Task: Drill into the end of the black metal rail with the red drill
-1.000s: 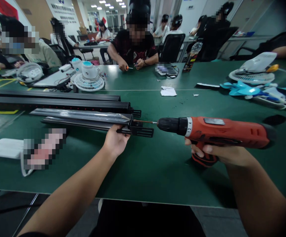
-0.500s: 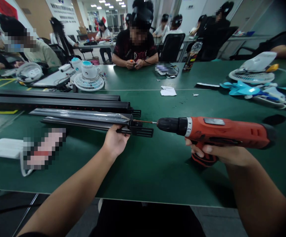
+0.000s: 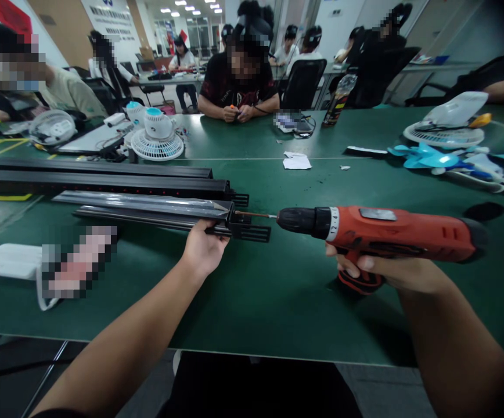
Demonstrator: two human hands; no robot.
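Observation:
My right hand (image 3: 378, 270) is wrapped round the grip of a red cordless drill (image 3: 404, 232), which lies level and points left. From its black chuck a long thin bit (image 3: 256, 215) reaches to the end of a black metal rail (image 3: 156, 203) covered in clear film. My left hand (image 3: 204, 247) grips that rail near its end, the fingers hidden underneath. A slotted black bracket (image 3: 254, 233) sticks out at this end, just right of my left hand. Whether the bit's tip is seated in a screw I cannot tell.
Two more black rails (image 3: 104, 181) lie behind the held one. White fan parts (image 3: 157, 139) stand at the back left, and blue fan blades (image 3: 426, 155) lie at the right. A bottle (image 3: 340, 101) and a paper scrap (image 3: 297, 161) are farther back. Across the table sits a person (image 3: 238, 81).
Both my hands, the drill and the rail look the same as before. At the far left, a person's head has shifted further left.

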